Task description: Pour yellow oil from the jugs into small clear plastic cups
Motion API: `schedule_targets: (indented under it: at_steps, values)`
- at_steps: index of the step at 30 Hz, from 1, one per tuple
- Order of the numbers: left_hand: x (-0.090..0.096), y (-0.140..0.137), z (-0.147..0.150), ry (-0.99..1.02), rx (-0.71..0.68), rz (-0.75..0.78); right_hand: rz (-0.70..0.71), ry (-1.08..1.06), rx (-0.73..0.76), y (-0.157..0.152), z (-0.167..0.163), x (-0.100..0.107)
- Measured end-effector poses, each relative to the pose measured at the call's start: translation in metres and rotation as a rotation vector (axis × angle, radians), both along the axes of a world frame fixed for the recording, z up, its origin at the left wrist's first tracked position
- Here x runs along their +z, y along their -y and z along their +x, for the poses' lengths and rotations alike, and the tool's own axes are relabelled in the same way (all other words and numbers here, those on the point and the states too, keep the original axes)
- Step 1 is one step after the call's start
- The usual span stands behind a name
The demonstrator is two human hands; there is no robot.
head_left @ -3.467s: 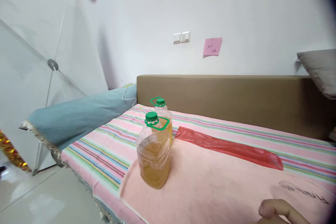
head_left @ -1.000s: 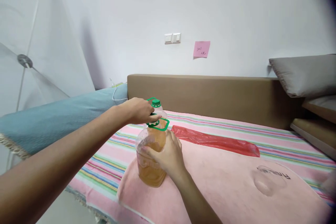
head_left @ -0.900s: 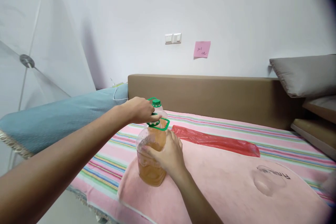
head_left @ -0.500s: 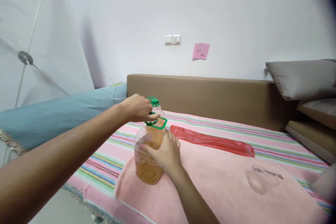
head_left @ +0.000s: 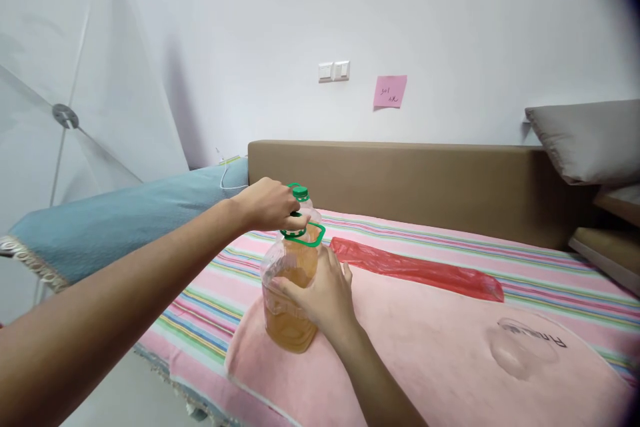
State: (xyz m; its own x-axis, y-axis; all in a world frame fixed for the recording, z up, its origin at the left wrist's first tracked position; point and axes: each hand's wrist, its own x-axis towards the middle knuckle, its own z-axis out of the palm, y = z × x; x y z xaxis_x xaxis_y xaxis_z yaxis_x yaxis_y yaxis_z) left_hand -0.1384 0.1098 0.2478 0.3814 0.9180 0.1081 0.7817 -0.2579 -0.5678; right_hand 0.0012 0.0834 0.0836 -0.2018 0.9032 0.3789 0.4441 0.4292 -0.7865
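A bed (head_left: 450,267) with a striped sheet carries a pink towel (head_left: 425,360) at its near edge. An oil bottle (head_left: 290,293) stands upright on the towel's left end. The right hand (head_left: 325,297) wraps around the bottle's body, and the left hand (head_left: 267,203) pinches its green cap (head_left: 296,230). A second bottle (head_left: 301,195) stands just behind.

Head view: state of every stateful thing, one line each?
near oil bottle: upright on the pink towel, part full, cap hidden under the fingers.
far oil bottle: upright behind it, green cap on.
left hand: closed over the near bottle's cap.
right hand: wrapped round the near bottle's body.
red plastic bag: lying flat, looks empty.
wall switches: position too small to tell.
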Motion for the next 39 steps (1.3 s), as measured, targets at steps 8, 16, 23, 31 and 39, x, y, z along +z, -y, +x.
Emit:
schedule_targets:
  at_steps: [8,16,23,31,39]
  values:
    - [-0.004,0.001,0.005,0.031,0.071,0.006,-0.011,0.026,0.013,-0.002,0.002,0.002]
    - [0.003,0.007,0.005,0.005,0.021,-0.039,-0.020,0.058,0.029,-0.002,0.002,0.002]
    - [-0.001,0.002,0.000,0.070,0.089,-0.024,0.018,0.016,0.002,-0.001,0.003,0.001]
    - [-0.005,-0.003,0.004,0.126,0.201,-0.034,0.000,-0.009,0.020,-0.004,0.003,0.005]
    - [-0.003,0.002,0.018,0.104,0.275,-0.009,0.003,0.024,0.024,-0.007,0.004,0.008]
